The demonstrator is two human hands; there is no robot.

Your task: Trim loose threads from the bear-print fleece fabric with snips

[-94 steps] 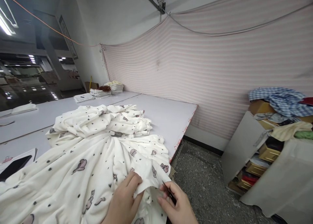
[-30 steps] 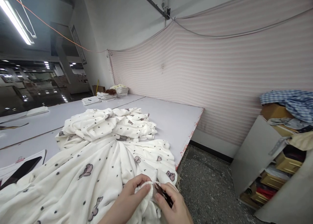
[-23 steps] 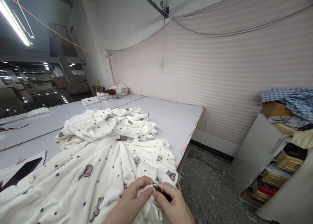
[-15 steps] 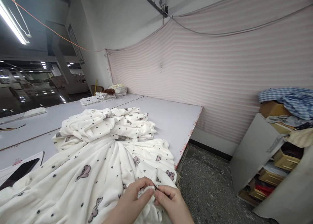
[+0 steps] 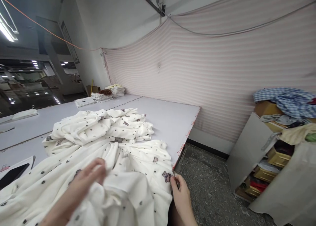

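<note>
White soft fabric with bear and small dark dot prints (image 5: 133, 193) lies heaped over the near part of the table. My left hand (image 5: 92, 173) is over the fabric's middle, blurred, its fingers partly bent; whether it grips any cloth I cannot tell. At the fabric's right border, beside a printed bear, my right hand (image 5: 182, 194) is closed in a pinch between thumb and forefinger. Something tiny shows at those fingertips, too small to name. A loose fold of the cloth rises, blurred, between the two hands.
A dark phone (image 5: 13, 176) rests on papers at the left. Folded white cloth stacks (image 5: 101, 97) stand at the table's (image 5: 172, 117) far end. Beyond the right table edge are a speckled floor (image 5: 202, 176) and a cabinet (image 5: 249, 150) with drawers and piled cloth.
My hands were close together at a bunch of fabric and have parted. The left moved left and up, the right slightly right. The bunched cloth has spread loosely, and the view has shifted a little.
</note>
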